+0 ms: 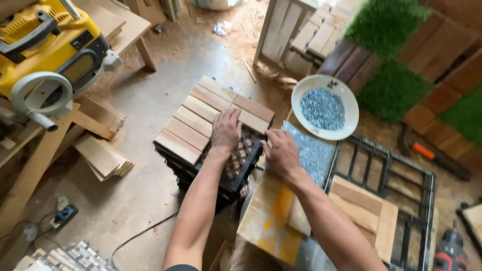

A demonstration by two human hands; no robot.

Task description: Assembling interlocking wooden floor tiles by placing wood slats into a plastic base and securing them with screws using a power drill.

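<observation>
My left hand (225, 129) lies flat on a stack of black plastic grid tiles (240, 173) topped with light wooden slats (193, 118), fingers pressing a slat at the middle of the tile. My right hand (280, 150) rests on the right edge of the same stack, fingers curled against the black grid where no slats cover it. A white plate (346, 98) heaped with small silvery screws (322, 108) stands just right of the stack.
A yellow planer (47, 47) sits at the upper left. Loose wooden slats (103, 155) lie on the sawdusty floor. A black metal frame (401, 170) holding wooden pieces (369, 211) is at right, a drill (449, 253) at lower right, green turf tiles (386, 25) at upper right.
</observation>
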